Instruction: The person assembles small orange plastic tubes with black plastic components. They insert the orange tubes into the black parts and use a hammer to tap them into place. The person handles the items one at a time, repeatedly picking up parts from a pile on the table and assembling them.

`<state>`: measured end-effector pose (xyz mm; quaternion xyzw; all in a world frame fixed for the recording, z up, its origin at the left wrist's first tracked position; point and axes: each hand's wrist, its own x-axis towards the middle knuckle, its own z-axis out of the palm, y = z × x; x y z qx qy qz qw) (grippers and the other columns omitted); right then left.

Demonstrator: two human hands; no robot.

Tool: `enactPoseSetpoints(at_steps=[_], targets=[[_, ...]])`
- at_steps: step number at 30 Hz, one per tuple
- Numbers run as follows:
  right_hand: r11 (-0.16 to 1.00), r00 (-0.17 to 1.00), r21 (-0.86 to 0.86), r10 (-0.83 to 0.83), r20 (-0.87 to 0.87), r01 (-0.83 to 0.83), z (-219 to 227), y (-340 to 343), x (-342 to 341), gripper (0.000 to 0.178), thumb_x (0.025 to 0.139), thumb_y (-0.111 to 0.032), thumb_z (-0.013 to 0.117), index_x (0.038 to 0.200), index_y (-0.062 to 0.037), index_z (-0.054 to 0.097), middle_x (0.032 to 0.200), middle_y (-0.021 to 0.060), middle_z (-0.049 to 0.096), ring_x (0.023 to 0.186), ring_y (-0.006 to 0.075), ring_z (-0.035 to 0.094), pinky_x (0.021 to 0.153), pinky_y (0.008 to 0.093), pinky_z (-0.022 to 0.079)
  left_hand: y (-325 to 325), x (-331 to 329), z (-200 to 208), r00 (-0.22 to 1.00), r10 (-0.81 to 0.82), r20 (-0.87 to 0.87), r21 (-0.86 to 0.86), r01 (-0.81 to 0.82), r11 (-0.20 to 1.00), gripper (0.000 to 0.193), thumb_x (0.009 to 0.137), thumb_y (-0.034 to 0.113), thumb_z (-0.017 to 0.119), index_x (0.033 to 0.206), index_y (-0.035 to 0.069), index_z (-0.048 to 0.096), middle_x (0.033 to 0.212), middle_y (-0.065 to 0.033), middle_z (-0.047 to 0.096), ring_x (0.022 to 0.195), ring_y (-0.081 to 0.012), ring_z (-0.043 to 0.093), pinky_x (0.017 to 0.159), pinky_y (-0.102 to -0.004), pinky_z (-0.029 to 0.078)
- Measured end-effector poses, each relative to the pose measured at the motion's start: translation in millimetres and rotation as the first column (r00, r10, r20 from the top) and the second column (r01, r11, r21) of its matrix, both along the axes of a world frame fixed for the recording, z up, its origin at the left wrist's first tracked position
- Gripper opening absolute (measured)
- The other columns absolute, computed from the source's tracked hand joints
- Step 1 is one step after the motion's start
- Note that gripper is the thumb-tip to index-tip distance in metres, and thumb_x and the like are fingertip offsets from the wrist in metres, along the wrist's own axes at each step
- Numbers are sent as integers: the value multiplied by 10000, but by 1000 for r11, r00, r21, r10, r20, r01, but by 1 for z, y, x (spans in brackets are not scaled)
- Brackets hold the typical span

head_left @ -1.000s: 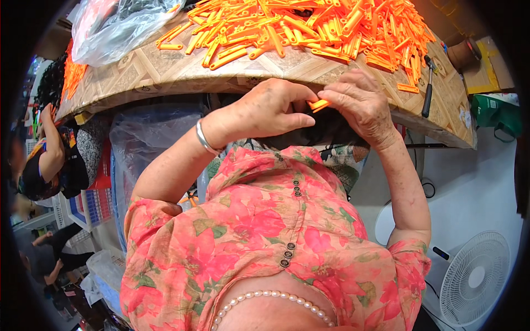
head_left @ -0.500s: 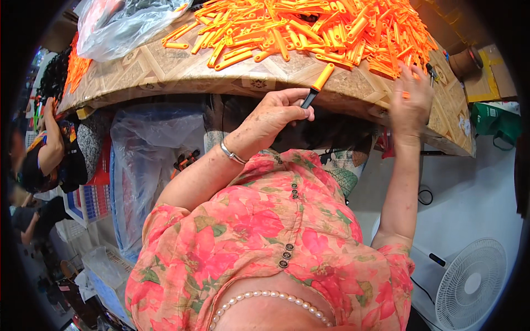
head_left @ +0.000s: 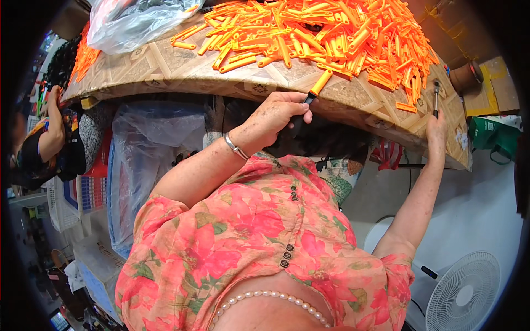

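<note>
My left hand (head_left: 280, 115) is closed in front of the table's near edge, gripping a slim orange-and-black plastic handle (head_left: 320, 83). The orange end points up and away; the black part runs down between my thumb and fingers. At the right end of the table, my right hand (head_left: 436, 132) is closed round a slim tool with a dark grip and a metal shaft (head_left: 436, 95). The tool's far end is too small to name. Beyond my hands lies a big heap of orange plastic handles (head_left: 309, 41), with one orange piece (head_left: 406, 107) at its near right edge.
A clear plastic bag (head_left: 127, 27) lies on the patterned table (head_left: 176, 69) at the far left. On the right are a brown spool (head_left: 466, 76), cardboard boxes (head_left: 499, 83) and a green bag (head_left: 494, 135). A white fan (head_left: 465, 292) stands lower right. Another person's arm (head_left: 52, 129) shows at left.
My right hand has moved right, from the heap's edge to the tool, and closed on it. Orange pieces now lie nearer the edge there. My left hand still holds the orange-and-black handle.
</note>
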<state>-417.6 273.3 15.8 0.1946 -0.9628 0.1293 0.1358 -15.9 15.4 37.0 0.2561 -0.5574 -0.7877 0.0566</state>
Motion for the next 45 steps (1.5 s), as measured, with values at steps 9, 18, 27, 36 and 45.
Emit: enactPoseSetpoints(at_steps=[9,18,27,36,45], targets=[[660,572,-684,705,420,-311,38,-38,236,500,989,-117,494,1481,-162,413,827,-61,509,622,15,399,530,153,351,13,3,0,989,148,12,19,-148,989,259,925,114,506,1124,25,646,733,58,615,539,-3,411,487,-156,308],[528,464,-573,844,270,-626,30,-43,269,482,945,-10,526,1420,-57,461,1273,195,607,1171,294,607,963,342,466,15,-1,0,984,177,12,29,-177,984,229,917,109,509,1075,55,665,733,57,627,548,-8,421,501,-162,319],[502,439,-526,863,249,-687,48,-52,269,497,942,4,513,1430,-55,442,1272,200,601,1175,321,598,965,370,473,17,-3,-5,978,206,9,23,-207,978,210,907,103,515,1043,68,671,717,54,624,547,-19,421,501,-170,321],[459,428,-462,886,178,-759,43,-58,271,518,927,21,517,1432,-63,438,1238,210,606,1118,347,611,930,383,482,17,-4,-8,975,223,-4,67,-222,973,214,931,92,511,1072,52,667,728,41,629,528,-24,415,496,-168,325],[512,420,-536,859,294,-671,42,-54,272,498,936,18,510,1425,-52,451,1278,195,601,1179,297,600,982,364,460,18,-5,-9,971,237,-8,74,-236,969,220,937,95,508,1088,46,660,736,50,624,531,-23,416,501,-167,330]])
